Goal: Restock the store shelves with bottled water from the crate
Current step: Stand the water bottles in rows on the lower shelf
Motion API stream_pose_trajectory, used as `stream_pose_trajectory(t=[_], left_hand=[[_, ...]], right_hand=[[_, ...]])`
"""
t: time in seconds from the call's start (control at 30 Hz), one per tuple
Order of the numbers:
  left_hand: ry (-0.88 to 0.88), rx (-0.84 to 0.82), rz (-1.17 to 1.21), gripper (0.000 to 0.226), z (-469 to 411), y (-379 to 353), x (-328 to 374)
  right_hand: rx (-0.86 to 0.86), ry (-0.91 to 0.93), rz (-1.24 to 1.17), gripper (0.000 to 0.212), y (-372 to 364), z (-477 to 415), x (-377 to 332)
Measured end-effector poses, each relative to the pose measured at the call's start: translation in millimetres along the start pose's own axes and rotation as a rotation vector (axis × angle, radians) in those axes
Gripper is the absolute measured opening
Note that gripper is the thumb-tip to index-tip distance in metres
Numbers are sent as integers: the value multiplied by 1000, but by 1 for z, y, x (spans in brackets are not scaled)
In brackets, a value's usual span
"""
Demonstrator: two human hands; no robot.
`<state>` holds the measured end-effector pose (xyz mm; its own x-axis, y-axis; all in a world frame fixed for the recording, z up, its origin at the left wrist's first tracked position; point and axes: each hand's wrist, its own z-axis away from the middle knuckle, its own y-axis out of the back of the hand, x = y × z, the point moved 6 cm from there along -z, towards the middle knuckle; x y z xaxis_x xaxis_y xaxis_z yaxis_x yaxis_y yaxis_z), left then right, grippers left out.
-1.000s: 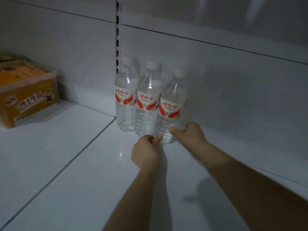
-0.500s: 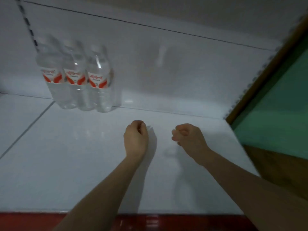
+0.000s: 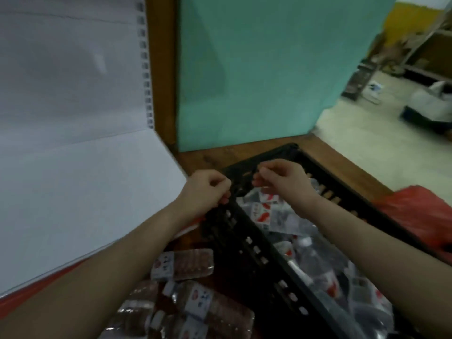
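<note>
Fingers (image 3: 223,185) curled tight on both our hands, gripping nothing visible. Nearest us, loose water bottles (image 3: 186,265) lay outside black crate (image 3: 256,263); more bottles (image 3: 265,212) lay inside. Left hand (image 3: 208,189) hung at crate rim, right hand (image 3: 285,182) above it. White shelf (image 3: 73,192) stood left, green wall (image 3: 244,69) behind.

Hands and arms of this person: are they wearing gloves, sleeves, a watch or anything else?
No gloves: the left hand and right hand are bare. The left forearm and right forearm are bare too, with no sleeve showing up to the picture's edge. No watch or bracelet shows at either wrist. The picture is too blurred to rule out a thin ring.
</note>
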<state>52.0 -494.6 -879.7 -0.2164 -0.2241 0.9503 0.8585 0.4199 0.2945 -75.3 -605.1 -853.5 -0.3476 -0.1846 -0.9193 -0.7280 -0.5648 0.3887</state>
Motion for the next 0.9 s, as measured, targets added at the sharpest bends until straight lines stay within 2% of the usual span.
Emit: stream_pose_trajectory(t=[0.1,0.17,0.23,0.3,0.4,0.47,0.5,0.57,0.67,0.77,0.9], left_hand=[[-69,-184,-181,24,-10,-61,23],[-86,-282,-308,31,-15,-98,29],[-74,-384,-463,32,-17,-132,25],[-58,-485,-607,28,-18,-162,14],[-2,-524,-684,29,-15,-184,0],[19,-511,-693,30,-15,-186,-5],[24,-506,-698,30,-15,-186,-6],[33,-497,-696,29,-15,-183,-5],[5,-426,-668,23,-17,-180,2],[-61,-212,-611,21,-19,-170,18],[-70,86,-397,43,-22,-154,36]], right_hand=[[17,-119,146,18,58,17,47],[-30,-211,259,13,82,29,81],[-170,-303,375,17,91,44,109],[-386,-356,473,22,85,64,130],[-620,-348,615,37,60,89,149],[-654,-287,706,53,47,94,152],[-640,-255,712,50,43,92,152],[-586,-215,668,29,44,89,148],[-520,-266,474,30,54,87,152],[-454,-369,193,27,70,89,151],[-325,-346,-40,50,92,76,133]])
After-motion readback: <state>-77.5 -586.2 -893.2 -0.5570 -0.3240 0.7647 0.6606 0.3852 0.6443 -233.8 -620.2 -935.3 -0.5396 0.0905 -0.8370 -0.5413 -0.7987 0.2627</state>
